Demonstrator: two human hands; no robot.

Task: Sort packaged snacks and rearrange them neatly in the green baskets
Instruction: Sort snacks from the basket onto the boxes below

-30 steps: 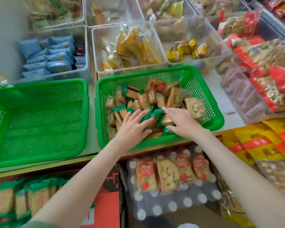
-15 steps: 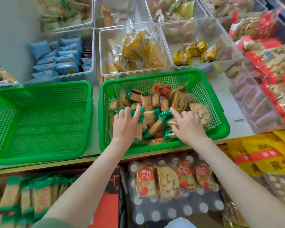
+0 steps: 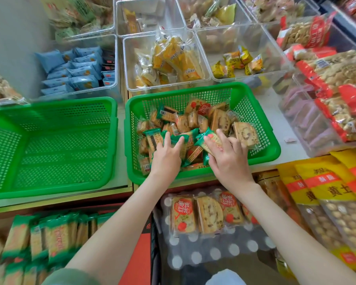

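Both hands have shifted within the full basket [image 3: 275, 150]; at its near side the left hand [image 3: 165, 159] rests flat-fingered on green packets [image 3: 152, 136]; the right hand [image 3: 228, 161] covers one, grip unclear; sorting looks barely begun; next, probably lifting them into the empty basket [image 3: 49, 145] alongside.

Heaped wrapped snacks [image 3: 195, 128], right green basket [image 3: 263, 128]

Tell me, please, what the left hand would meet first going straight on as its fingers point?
Probably the green-wrapped cracker packs the left hand touches, then the brown pastry packs behind; depth is unclear.
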